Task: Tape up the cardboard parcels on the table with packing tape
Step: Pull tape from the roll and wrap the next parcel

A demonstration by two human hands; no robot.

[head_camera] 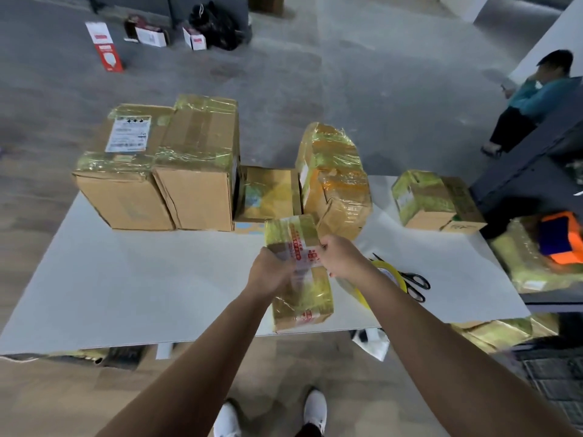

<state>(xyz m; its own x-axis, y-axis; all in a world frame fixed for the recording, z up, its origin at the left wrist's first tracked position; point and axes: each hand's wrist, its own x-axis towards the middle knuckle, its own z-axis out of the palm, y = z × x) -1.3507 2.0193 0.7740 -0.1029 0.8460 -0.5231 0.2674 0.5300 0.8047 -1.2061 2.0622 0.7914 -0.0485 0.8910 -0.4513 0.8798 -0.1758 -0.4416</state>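
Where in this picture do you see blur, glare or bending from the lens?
In the head view, motion blur smears the left hand and the parcel it holds; also in the head view, tape on the big boxes glares, and the wide lens bends the table edge.

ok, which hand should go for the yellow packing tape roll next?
Right, likely. The yellow packing tape roll and black-handled scissors lie on the white table just right of the small tape-wrapped cardboard parcel, close by the right hand. The left hand grips the parcel's opposite side and can steady it.
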